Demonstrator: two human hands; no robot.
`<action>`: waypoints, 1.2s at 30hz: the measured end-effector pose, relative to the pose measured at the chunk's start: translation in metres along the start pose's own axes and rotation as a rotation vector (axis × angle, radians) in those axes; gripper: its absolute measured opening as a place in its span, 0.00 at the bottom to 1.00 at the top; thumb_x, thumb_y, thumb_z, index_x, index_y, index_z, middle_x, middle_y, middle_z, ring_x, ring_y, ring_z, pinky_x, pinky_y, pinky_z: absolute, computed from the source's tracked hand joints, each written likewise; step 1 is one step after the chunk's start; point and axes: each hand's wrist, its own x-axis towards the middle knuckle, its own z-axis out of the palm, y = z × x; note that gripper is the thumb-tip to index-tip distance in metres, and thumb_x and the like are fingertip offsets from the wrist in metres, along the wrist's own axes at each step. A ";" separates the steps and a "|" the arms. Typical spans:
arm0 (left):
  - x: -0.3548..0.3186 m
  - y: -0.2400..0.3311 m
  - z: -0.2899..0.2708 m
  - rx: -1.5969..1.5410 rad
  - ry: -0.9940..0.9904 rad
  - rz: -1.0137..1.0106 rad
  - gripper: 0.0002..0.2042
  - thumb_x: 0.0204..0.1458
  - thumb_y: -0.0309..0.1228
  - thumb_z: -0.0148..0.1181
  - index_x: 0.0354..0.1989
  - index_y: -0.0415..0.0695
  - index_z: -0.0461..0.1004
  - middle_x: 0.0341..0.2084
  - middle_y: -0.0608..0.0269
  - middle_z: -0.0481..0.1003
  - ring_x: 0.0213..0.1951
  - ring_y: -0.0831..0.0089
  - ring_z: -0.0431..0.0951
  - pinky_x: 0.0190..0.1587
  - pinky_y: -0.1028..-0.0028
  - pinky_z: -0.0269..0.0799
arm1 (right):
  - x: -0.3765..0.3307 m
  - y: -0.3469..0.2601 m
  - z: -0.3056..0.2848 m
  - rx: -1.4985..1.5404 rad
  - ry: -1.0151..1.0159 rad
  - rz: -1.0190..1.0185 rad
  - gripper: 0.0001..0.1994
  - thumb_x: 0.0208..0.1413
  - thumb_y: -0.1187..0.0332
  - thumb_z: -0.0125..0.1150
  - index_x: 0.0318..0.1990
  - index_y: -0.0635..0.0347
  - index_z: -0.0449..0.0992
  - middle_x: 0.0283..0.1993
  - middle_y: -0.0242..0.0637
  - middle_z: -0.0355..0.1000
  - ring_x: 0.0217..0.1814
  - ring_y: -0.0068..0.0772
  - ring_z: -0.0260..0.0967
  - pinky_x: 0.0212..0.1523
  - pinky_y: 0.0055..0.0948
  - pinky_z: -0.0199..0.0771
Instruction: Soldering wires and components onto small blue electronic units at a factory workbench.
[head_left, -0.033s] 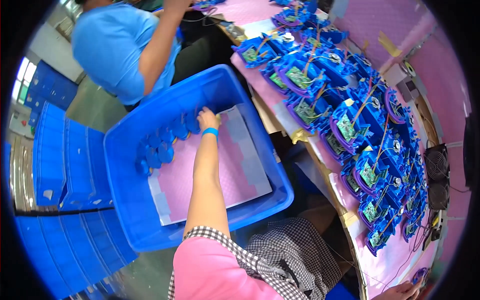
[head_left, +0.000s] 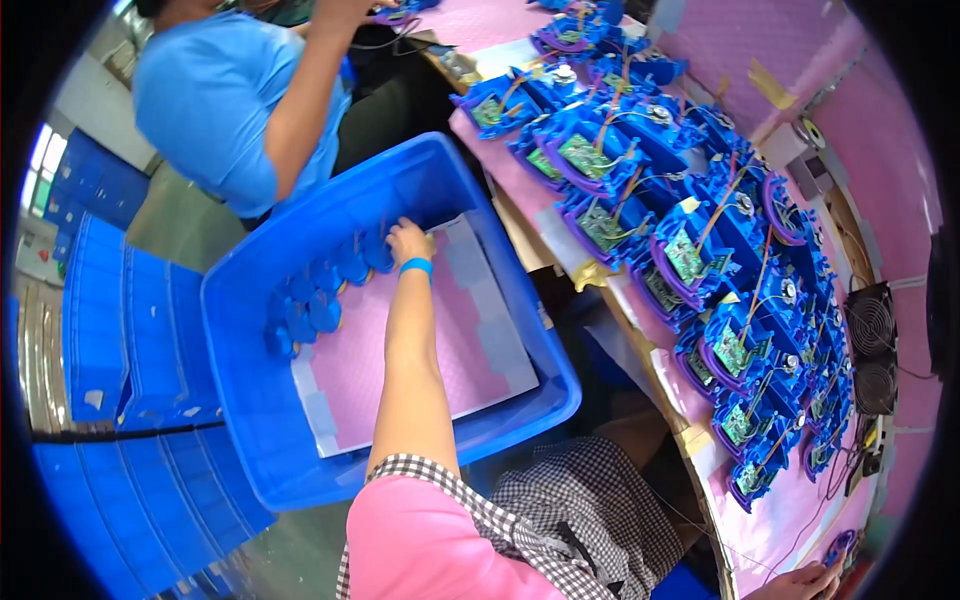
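Note:
My left hand reaches deep into a large blue plastic bin, a blue band on its wrist. Its fingers are curled closed at a blue rounded part, at the far end of the rows; the grip itself is partly hidden. Several similar blue parts stand in rows along the bin's left side, on a pink and grey sheet. At the lower right edge, my right hand is only partly in view. Its bent fingers meet a small purple-and-blue part by the bench.
Along the right, a pink-covered bench bears many blue housings with green circuit boards, purple rims and wires. Stacked blue bins stand at left. A person in a blue shirt sits beyond the bin. Black fans stand at the bench's back.
The view has shifted slightly, so the bin and bench sit a little further left. My left hand stays at the same end of the rows of blue parts.

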 end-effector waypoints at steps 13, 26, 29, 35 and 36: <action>-0.106 -0.054 -0.007 -0.342 -0.041 0.326 0.46 0.35 0.32 0.73 0.67 0.56 0.54 0.65 0.31 0.42 0.60 0.35 0.59 0.62 0.54 0.62 | -0.020 0.025 0.004 0.401 -0.058 0.408 0.11 0.57 0.58 0.61 0.43 0.51 0.76 0.32 0.40 0.65 0.28 0.42 0.64 0.27 0.42 0.70; -0.337 -0.190 -0.229 -0.152 -0.782 0.558 0.20 0.45 0.32 0.62 0.49 0.43 0.74 0.36 0.44 0.77 0.38 0.54 0.79 0.42 0.61 0.73 | -0.027 0.043 0.017 0.298 -0.037 -0.140 0.11 0.54 0.83 0.57 0.44 0.64 0.78 0.35 0.33 0.68 0.20 0.20 0.53 0.20 0.22 0.55; -0.336 -0.190 -0.217 -0.014 -0.421 0.605 0.10 0.43 0.29 0.60 0.36 0.43 0.78 0.26 0.43 0.76 0.30 0.47 0.77 0.35 0.55 0.72 | -0.027 0.067 0.011 1.366 -0.132 0.490 0.15 0.56 0.84 0.56 0.52 0.66 0.74 0.47 0.39 0.68 0.19 0.18 0.43 0.20 0.15 0.43; -0.328 -0.164 -0.206 -0.002 -0.209 0.658 0.07 0.44 0.31 0.61 0.32 0.44 0.79 0.22 0.44 0.75 0.27 0.44 0.76 0.31 0.52 0.71 | -0.038 0.062 0.006 1.221 -0.127 0.433 0.06 0.59 0.80 0.54 0.30 0.63 0.68 0.46 0.51 0.75 0.16 0.16 0.39 0.19 0.14 0.45; -0.327 -0.160 -0.207 -0.016 -0.152 0.652 0.07 0.44 0.31 0.61 0.32 0.44 0.79 0.21 0.44 0.75 0.26 0.43 0.76 0.30 0.51 0.71 | -0.037 0.062 0.006 1.389 -0.070 0.626 0.09 0.59 0.80 0.54 0.26 0.61 0.66 0.45 0.53 0.76 0.16 0.15 0.38 0.18 0.14 0.44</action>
